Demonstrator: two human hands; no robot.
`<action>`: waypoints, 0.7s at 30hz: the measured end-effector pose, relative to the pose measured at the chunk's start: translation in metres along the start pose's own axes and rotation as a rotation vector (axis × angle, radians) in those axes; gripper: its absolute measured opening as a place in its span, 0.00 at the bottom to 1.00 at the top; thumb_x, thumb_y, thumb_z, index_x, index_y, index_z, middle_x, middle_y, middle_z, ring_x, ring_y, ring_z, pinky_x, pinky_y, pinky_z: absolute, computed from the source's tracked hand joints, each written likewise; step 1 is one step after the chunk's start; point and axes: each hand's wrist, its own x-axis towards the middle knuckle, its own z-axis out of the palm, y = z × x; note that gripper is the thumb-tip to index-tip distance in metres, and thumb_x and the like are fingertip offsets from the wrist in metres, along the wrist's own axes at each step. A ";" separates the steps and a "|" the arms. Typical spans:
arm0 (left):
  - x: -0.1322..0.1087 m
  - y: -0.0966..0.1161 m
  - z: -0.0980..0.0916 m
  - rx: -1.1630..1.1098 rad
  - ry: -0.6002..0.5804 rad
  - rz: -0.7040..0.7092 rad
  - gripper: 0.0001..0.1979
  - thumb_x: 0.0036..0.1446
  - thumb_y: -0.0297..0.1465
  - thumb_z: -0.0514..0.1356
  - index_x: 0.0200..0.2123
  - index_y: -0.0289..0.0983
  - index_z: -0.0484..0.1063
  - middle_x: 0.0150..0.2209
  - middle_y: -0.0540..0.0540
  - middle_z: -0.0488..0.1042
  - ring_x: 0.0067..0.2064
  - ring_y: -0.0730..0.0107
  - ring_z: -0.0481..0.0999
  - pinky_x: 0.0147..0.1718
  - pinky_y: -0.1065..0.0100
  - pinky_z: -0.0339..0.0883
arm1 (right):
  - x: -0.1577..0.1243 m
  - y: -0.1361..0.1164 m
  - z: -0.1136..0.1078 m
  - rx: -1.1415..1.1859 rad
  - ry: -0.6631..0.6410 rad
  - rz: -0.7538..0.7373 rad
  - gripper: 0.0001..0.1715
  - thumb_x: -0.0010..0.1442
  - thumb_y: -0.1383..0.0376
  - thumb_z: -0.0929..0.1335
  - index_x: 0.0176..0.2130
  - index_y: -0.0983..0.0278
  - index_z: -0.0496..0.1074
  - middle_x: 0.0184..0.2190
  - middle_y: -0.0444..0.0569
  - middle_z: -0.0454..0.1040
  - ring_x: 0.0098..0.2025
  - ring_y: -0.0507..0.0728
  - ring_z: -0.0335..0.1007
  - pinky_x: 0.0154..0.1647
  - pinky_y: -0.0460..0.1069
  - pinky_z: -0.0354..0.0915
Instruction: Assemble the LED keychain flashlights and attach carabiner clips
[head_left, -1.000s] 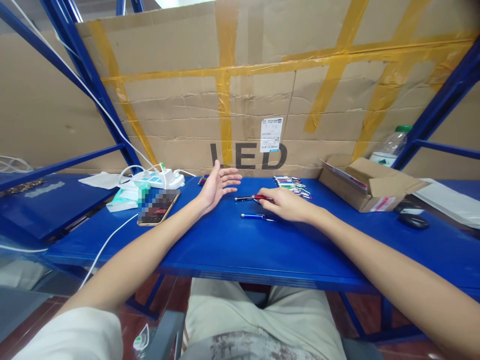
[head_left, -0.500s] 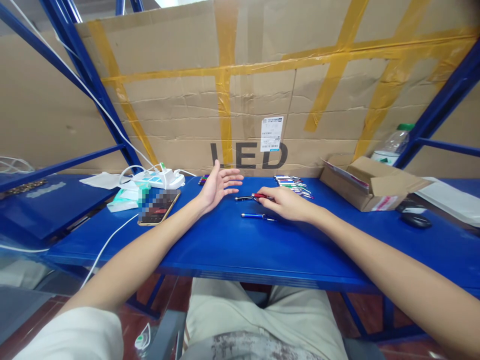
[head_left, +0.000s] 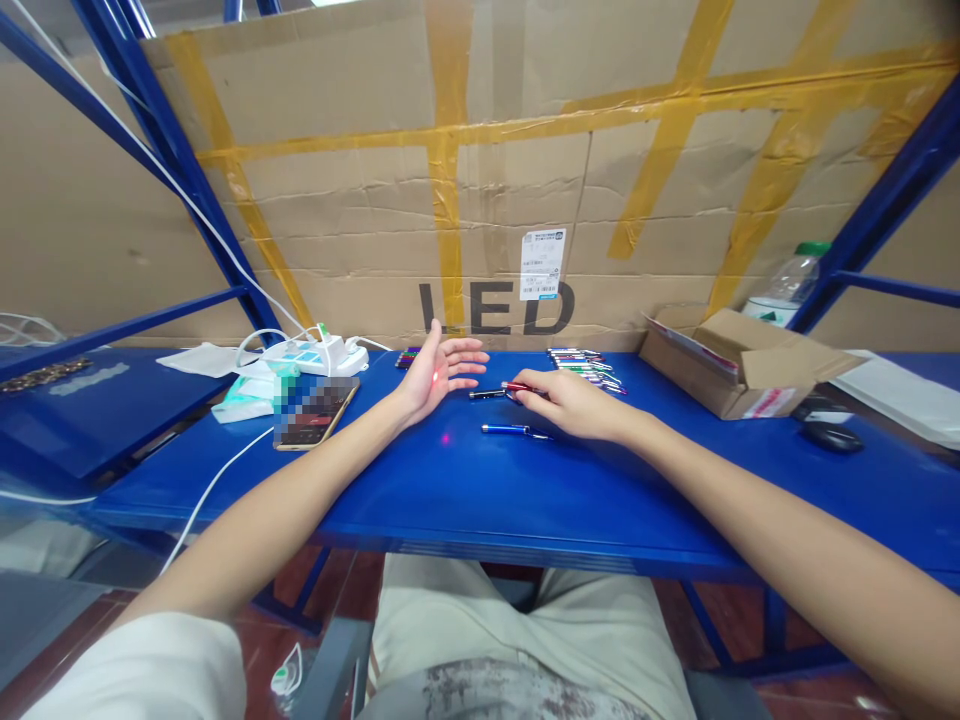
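Note:
My right hand is closed around a red laser pointer pen, its tip aimed toward my other hand. My left hand is held up open, fingers spread, palm turned toward the pen. A red light spot shows on that palm, and a fainter one on the blue tabletop. A black pen lies just by the right fingers, partly hidden behind them. Nearer to me lies a blue pen with a metal tip. Several pens are lined up behind the right hand, and more dark pens lie behind the left.
At left are a phone, a face mask packet and a white power strip with cables. An open cardboard box, a black mouse and a bottle stand at right. Taped cardboard walls the back.
A red light spot has appeared on my left palm and another on the tabletop. Both hands stay nearly in place.

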 end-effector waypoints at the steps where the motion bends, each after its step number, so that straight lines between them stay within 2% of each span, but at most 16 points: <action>1: 0.000 0.000 0.000 -0.008 -0.004 0.000 0.46 0.68 0.68 0.43 0.54 0.35 0.78 0.57 0.31 0.82 0.56 0.49 0.82 0.49 0.57 0.78 | 0.000 0.000 0.000 -0.007 0.000 0.009 0.17 0.77 0.56 0.62 0.48 0.61 0.76 0.44 0.53 0.84 0.42 0.62 0.79 0.44 0.53 0.65; 21: -0.001 0.001 0.002 -0.077 0.015 -0.005 0.43 0.71 0.66 0.44 0.55 0.35 0.78 0.55 0.32 0.82 0.51 0.51 0.83 0.45 0.59 0.78 | 0.000 0.000 0.000 -0.049 -0.020 0.006 0.16 0.77 0.58 0.61 0.47 0.61 0.76 0.42 0.53 0.84 0.40 0.61 0.78 0.42 0.52 0.65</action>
